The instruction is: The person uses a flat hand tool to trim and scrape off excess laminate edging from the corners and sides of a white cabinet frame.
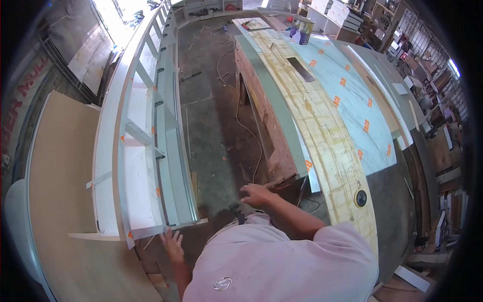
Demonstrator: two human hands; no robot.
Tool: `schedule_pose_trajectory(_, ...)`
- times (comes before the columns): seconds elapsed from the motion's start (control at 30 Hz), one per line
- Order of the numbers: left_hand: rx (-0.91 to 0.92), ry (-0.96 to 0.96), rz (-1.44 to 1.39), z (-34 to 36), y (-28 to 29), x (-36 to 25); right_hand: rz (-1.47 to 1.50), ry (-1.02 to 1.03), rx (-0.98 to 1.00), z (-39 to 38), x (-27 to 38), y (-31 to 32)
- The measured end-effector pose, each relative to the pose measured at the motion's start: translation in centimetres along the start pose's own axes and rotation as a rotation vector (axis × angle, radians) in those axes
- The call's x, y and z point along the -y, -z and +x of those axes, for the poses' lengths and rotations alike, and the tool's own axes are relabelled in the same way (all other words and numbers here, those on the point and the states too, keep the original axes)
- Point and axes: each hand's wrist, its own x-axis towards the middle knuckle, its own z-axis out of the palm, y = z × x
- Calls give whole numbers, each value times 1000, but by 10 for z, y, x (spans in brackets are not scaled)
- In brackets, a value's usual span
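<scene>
For firm control at the long, white, compartmented cabinet (142,194), square your left hand (173,246), fingers spread, empty; your right hand (256,195) hangs empty, fingers slightly parted.

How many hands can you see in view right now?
2: the left hand by the near end of the white cabinet frame, contact unclear; the right hand near the closest corner of the green-edged bench. Neither is hidden.

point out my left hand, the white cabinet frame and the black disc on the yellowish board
Left hand (173,246), head view: middle of the hand
White cabinet frame (140,134), head view: crosspiece between two compartments
Black disc (360,198), head view: middle of its top
</scene>
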Motion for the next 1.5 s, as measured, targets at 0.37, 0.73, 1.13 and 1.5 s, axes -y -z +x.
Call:
schedule_pose_trajectory(0.37, 379, 356, 497, 0, -15, 57, 157, -268, -43, -100, 48, -51)
schedule_pose_trajectory(0.73, 728, 71, 1022, 79, -74, 100, 440, -367, -180, -76, 2, -14)
schedule_pose_trajectory(1.13, 606, 169, 1446, 146, -125, 121, 428, -224, -159, 110, -83, 169)
schedule_pose_trajectory(1.5, 580, 210, 1353, 211, -293, 112, 488, -68, -166, 274, -125, 275)
